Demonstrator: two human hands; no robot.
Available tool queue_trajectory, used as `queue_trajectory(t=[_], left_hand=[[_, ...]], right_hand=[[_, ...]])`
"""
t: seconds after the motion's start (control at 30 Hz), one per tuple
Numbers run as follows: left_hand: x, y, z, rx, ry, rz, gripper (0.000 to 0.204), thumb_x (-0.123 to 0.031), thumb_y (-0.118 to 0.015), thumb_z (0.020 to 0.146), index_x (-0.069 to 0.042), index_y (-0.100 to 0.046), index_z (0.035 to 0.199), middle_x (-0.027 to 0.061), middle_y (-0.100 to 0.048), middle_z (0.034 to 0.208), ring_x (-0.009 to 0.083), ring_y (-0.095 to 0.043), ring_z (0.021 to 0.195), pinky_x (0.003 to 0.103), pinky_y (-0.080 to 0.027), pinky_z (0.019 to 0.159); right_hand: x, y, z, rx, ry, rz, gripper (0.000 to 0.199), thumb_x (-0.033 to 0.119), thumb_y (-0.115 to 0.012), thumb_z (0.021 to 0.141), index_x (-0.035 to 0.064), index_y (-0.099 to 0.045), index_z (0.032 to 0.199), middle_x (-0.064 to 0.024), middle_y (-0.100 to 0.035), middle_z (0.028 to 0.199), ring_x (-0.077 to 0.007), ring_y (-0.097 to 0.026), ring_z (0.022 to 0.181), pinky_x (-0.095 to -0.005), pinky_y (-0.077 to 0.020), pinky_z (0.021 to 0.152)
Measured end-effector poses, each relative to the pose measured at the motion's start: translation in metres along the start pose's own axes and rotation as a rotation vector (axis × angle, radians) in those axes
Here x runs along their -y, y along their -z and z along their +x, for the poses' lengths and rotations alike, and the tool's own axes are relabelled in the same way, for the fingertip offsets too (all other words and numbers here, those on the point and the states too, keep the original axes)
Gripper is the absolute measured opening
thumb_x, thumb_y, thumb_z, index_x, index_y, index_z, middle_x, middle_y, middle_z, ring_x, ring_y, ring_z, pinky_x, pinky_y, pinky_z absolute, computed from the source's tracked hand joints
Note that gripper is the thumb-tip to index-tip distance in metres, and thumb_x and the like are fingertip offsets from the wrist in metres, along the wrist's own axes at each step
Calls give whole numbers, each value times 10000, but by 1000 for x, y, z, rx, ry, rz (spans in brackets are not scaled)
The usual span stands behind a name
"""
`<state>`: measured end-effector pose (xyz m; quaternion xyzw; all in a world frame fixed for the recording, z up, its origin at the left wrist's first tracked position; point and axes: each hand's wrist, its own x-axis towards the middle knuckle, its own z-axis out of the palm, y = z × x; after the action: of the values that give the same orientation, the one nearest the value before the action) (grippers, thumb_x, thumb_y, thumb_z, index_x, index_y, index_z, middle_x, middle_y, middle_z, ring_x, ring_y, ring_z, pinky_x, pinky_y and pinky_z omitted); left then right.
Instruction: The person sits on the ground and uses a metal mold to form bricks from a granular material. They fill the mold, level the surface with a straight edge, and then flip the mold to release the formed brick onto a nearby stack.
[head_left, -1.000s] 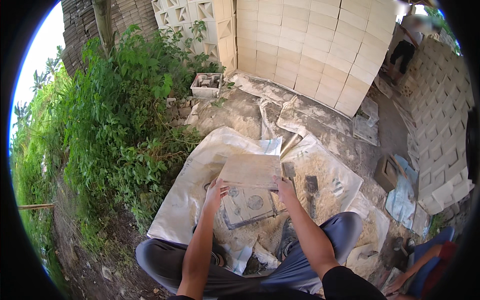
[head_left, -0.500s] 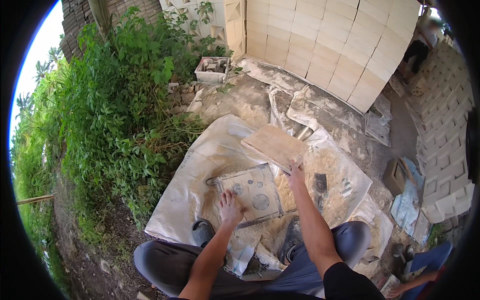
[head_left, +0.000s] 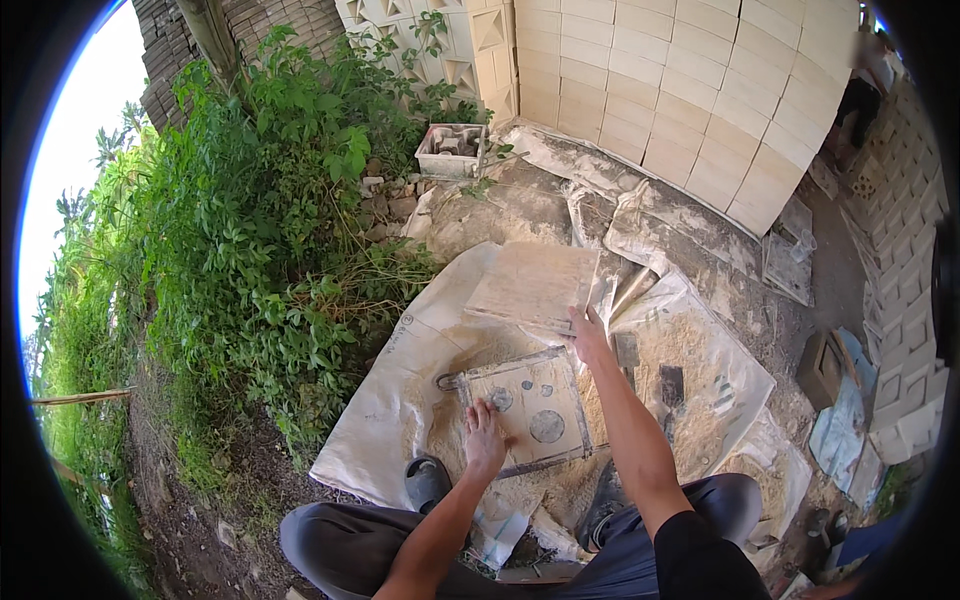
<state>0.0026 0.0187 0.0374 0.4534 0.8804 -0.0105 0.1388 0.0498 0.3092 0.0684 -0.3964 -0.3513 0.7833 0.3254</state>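
Observation:
A flat, dusty wooden board (head_left: 533, 282) is gripped by my right hand (head_left: 588, 335) at its near right corner. Closer to me lies a square tile mould (head_left: 572, 405) with a dark frame, its pale sandy face marked with several round grey spots. My left hand (head_left: 484, 440) rests on the left side of that face, palm down and fingers stretched out. Whether the board touches the sheet beneath it I cannot tell.
A white woven sheet (head_left: 365, 435) strewn with sandy powder lies under everything. A dark flat block (head_left: 671, 386) sits right of my right forearm. Leafy plants (head_left: 230, 270) crowd the left. Stacked pale blocks (head_left: 680, 100) and a white crate (head_left: 450, 152) stand beyond; a person (head_left: 862, 95) is far right.
My right hand has swung the board leftward and turned it, so it now lies beyond the mould. The left hand keeps its place on the mould. The whole view has shifted slightly.

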Motion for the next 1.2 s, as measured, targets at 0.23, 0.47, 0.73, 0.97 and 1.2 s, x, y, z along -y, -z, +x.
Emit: queue_trajectory(t=[0.23, 0.47, 0.73, 0.97, 1.2], left_hand=[[-8, 6, 0, 66, 1, 72, 956, -541, -556, 825, 37, -114, 1445, 228, -103, 1514, 425, -151, 1388, 429, -205, 1129], [20, 27, 5, 124, -167, -60, 789, -469, -597, 823, -49, -295, 1419, 201, -217, 1488, 363, -285, 1347, 409, -313, 1068], [15, 157, 36, 87, -376, -105, 261, -231, -580, 792, -61, -680, 962, 162, -674, 962, 327, -644, 911, 426, -512, 766], [39, 264, -46, 65, -314, -68, 204, -155, -528, 807, -58, -640, 946, 146, -664, 885, 343, -631, 876, 452, -493, 725], [66, 252, -70, -36, -287, -345, 190, -108, -551, 762, -36, -654, 904, 150, -674, 894, 326, -630, 928, 423, -500, 789]], right_hand=[[-28, -34, 44, 193, 77, -798, 562, 143, -601, 851, 64, -377, 1361, -172, -575, 1207, -302, -588, 1060, -403, -509, 852], [-24, -44, 3, 485, 287, -1510, 610, 188, -594, 835, 74, -377, 1394, -200, -639, 1103, -256, -642, 986, -327, -511, 808], [123, -35, 6, 942, 1072, -1855, 484, 136, -543, 875, 69, -452, 1346, -193, -654, 1059, -225, -675, 829, -323, -534, 708], [130, -130, -213, 876, 170, -1781, 504, 242, -533, 907, 6, -432, 1341, -174, -655, 1069, -226, -631, 974, -321, -469, 866], [145, -102, -279, 776, 150, -1613, 570, 324, -549, 894, 25, -412, 1360, -219, -616, 1136, -299, -595, 1064, -351, -442, 924]])
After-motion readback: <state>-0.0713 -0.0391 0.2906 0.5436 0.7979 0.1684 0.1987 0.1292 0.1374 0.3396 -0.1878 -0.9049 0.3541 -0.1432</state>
